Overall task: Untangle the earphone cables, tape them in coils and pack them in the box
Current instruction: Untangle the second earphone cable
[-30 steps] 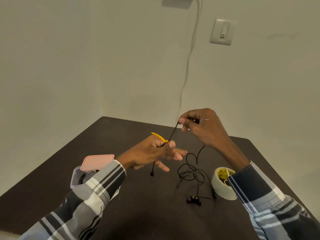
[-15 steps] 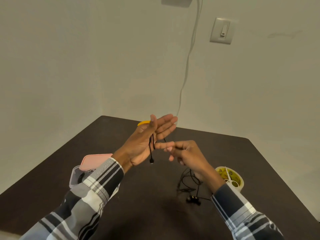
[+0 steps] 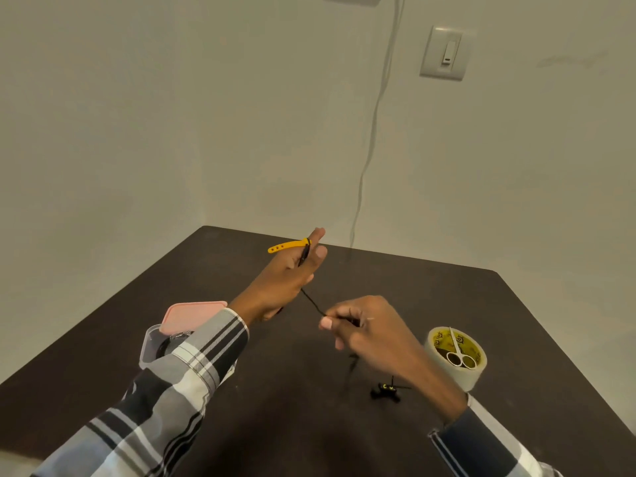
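The black earphone cable (image 3: pixel 311 300) is stretched in the air above the middle of the table (image 3: pixel 447 287), so this looks like the coiling stage, nowhere near finished. One end is wound around the straight fingers of the left hand (image 3: pixel 289 273), where a yellow strap (image 3: pixel 287 245) is also pinned up by the fingertips; how many turns are on there can't be made out. The other end of the taut stretch is pinched between thumb and finger of the right hand (image 3: pixel 364 325), the rest of that hand curled in. Below it, the leftover cable is blurred, and the earbuds (image 3: pixel 385 394) are left lying on the table toward the near edge. No tape seems to be on this cable yet, so taping and packing are probably still to be done. The tape roll (image 3: pixel 456 358) is parked by the right edge with small scissors (image 3: pixel 459 354) resting on top. The box (image 3: pixel 155 346) is sat near the left edge, pink lid (image 3: pixel 194 313) propped ajar, something dark already inside.
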